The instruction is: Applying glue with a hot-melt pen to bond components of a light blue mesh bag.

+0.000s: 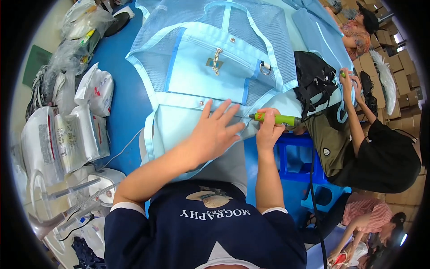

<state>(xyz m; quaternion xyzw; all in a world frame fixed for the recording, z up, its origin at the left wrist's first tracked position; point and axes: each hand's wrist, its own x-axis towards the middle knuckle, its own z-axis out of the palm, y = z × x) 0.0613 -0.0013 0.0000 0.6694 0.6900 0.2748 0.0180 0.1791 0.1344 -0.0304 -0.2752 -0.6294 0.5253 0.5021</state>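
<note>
A light-blue mesh bag point(156, 74) is spread out in front of me, with a zipped pocket panel point(201, 83), a braided cord pull and a metal ring on it. My left hand point(216, 132) lies on the bag's lower part below the panel, palm down, fingers spread. Close to its right, my right hand point(268, 130) is closed around a green pen-shaped tool point(286, 120). The tool's thin tip points left, at the bag's blue edging; I cannot tell whether it touches.
White plastic packages point(42, 145) line the left side, above a white machine with a hose point(107, 190). On the right lie a black backpack point(313, 80) and more blue bags point(309, 33). A black cable point(315, 201) hangs beside blue stools point(295, 157). Co-workers sit along the right.
</note>
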